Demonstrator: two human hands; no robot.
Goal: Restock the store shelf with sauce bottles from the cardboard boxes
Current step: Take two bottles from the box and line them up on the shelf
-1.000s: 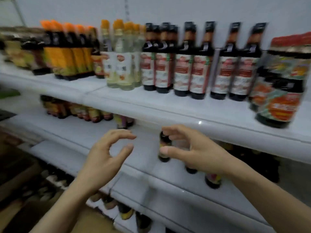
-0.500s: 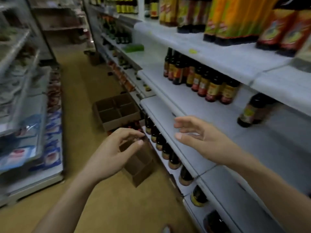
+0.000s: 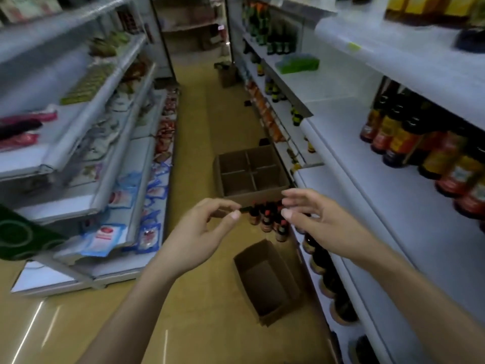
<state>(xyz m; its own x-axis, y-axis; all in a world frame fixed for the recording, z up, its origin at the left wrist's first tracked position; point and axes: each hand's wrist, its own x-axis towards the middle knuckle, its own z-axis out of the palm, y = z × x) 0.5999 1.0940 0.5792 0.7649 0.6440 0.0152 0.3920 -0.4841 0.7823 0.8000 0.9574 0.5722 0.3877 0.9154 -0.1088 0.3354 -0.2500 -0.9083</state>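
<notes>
I look down a store aisle. My left hand [image 3: 202,232] and my right hand [image 3: 320,222] hover in the air, fingers loosely curled, holding nothing. Below them on the floor stand several red-capped sauce bottles [image 3: 267,219], just behind my fingertips. Past these sits a cardboard box [image 3: 225,177] with divider cells that look empty. A second, smaller open cardboard box [image 3: 270,282] lies nearer me, also empty. The white store shelf [image 3: 380,179] runs along my right, with a row of dark sauce bottles [image 3: 420,151] at its back.
More dark bottles [image 3: 328,279] line the lowest shelf on the right. Shelves [image 3: 110,143] with packaged goods run along the left of the aisle. The tan floor [image 3: 210,114] stretches ahead, with another small box [image 3: 228,74] far down it.
My view has swung left from the shelf face to down the aisle. My right hand has come away from the dark bottle it was at on the middle shelf; both hands now hover over the floor boxes.
</notes>
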